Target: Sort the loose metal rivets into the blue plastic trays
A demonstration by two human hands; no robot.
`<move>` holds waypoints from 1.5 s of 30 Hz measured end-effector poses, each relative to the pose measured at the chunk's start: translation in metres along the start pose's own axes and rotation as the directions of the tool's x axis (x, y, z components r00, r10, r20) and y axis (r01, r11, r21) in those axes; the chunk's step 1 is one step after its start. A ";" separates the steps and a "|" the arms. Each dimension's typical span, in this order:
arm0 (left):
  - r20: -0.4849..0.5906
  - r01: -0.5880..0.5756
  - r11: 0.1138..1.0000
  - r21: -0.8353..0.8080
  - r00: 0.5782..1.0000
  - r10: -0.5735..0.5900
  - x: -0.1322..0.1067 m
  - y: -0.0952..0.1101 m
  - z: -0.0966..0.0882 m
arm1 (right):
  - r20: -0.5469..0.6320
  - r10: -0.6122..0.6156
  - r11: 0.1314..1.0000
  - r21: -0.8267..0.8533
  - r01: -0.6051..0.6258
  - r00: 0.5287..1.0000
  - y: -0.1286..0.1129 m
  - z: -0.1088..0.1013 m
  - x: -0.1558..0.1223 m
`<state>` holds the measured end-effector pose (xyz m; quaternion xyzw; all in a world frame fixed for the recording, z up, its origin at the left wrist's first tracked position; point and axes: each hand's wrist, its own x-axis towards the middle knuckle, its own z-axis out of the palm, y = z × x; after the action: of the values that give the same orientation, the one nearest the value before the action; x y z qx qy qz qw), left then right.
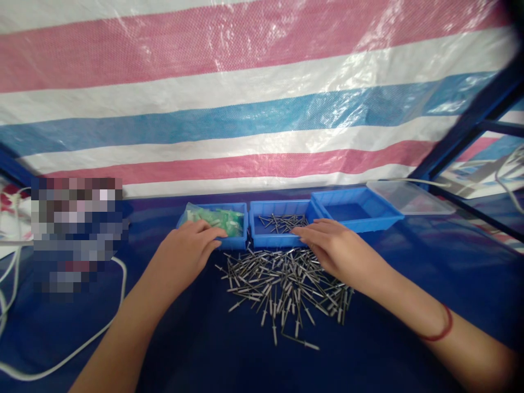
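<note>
My left hand (187, 245) is at the near left corner of the left blue bin (237, 243), fingers bent over its front rim. Inside that bin lies a clear plastic bag of green pieces (223, 219), partly covered by my fingers. My right hand (338, 251) closes on the near right corner of the middle blue bin (270, 240); its fingertips are partly hidden. Several loose blind rivets (282, 222) lie in the middle bin. A spread-out pile of blind rivets (282, 284) covers the dark blue table in front of the bins, partly under my right hand.
A third blue bin (347, 212), with nothing in it, stands at the right, slightly turned. Behind it lies a clear plastic lid (409, 197). White cable (73, 349) loops over the table's left side. A striped plastic sheet (245, 125) hangs behind; part of the left is blurred out.
</note>
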<state>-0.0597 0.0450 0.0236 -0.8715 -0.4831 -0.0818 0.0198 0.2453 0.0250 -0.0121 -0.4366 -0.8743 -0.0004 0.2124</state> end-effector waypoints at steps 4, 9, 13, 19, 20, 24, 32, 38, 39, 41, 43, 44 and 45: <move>-0.021 0.057 0.998 0.009 0.998 -0.057 0.000 -0.006 -0.001 | -0.048 0.012 0.999 -0.032 -0.014 0.999 0.000 0.000 0.003; -0.037 0.093 0.995 0.024 0.995 -0.092 -0.002 -0.013 -0.002 | -0.192 -0.013 0.993 -0.119 -0.010 0.981 -0.055 -0.001 0.017; -0.060 0.095 0.995 0.029 0.994 -0.093 -0.004 -0.014 -0.001 | 0.031 -0.032 0.988 -0.149 0.036 0.999 -0.108 0.021 0.042; -0.060 0.090 0.996 0.029 0.994 -0.088 -0.007 -0.014 -0.004 | 0.185 0.245 0.928 -0.328 -0.175 0.952 -0.120 0.043 0.066; -0.058 0.086 0.996 0.026 0.995 -0.085 -0.008 -0.014 -0.004 | 0.195 0.241 0.928 -0.335 -0.166 0.951 -0.119 0.042 0.066; -0.060 0.078 0.997 0.006 0.995 -0.078 -0.009 -0.013 -0.005 | 0.223 0.158 0.939 -0.335 -0.077 0.962 -0.118 0.035 0.057; -0.057 0.019 1.000 -0.024 0.998 -0.020 -0.006 -0.013 -0.005 | 0.189 0.067 0.951 -0.309 -0.006 0.980 -0.114 0.024 0.024; -0.084 -0.047 0.999 -0.012 0.995 0.046 -0.003 -0.007 -0.001 | -0.041 -0.024 0.973 -0.231 0.014 0.999 -0.086 0.005 0.021; -0.089 -0.049 0.999 -0.006 0.995 0.048 -0.002 -0.005 0.000 | -0.106 -0.031 0.967 -0.254 0.003 0.994 -0.076 0.004 0.022; -0.092 -0.051 0.999 0.004 0.994 0.051 -0.001 -0.001 0.001 | -0.170 -0.025 0.960 -0.279 -0.024 0.985 -0.057 0.005 0.025; -0.085 -0.058 0.998 0.009 0.995 0.059 0.000 0.002 0.003 | -0.160 -0.011 0.972 -0.235 -0.027 0.987 -0.040 0.010 0.025; -0.083 -0.062 0.998 0.011 0.995 0.063 0.000 0.003 0.003 | -0.146 -0.004 0.980 -0.196 -0.025 0.989 -0.035 0.014 0.024; -0.084 -0.064 0.998 0.012 0.994 0.065 0.001 0.004 0.004 | -0.133 0.003 0.988 -0.152 -0.024 0.991 -0.031 0.017 0.024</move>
<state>-0.0555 0.0440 0.0202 -0.8823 -0.4539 -0.1156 0.0470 0.2028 0.0271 -0.0132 -0.4565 -0.8527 -0.0952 0.2354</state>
